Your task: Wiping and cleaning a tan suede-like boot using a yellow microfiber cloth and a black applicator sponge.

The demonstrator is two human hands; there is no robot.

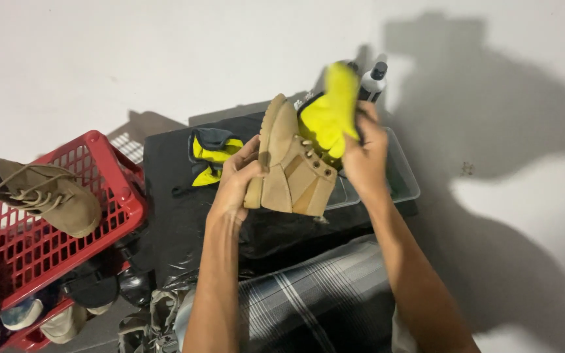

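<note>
Tan suede boot (pixel 290 171), at frame centre above the black desk (pixel 178 216), wants the left hand (pixel 235 180) kept clamped around its sole while the right hand (pixel 364 153), closed on a blurred yellow cloth (pixel 331 111), probably wipes lightly near the collar.

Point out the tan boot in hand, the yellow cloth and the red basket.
tan boot (pixel 293 176), head view, on its side panel.
yellow cloth (pixel 332 111), head view, on its middle fold.
red basket (pixel 109 171), head view, on its top rim.
</note>
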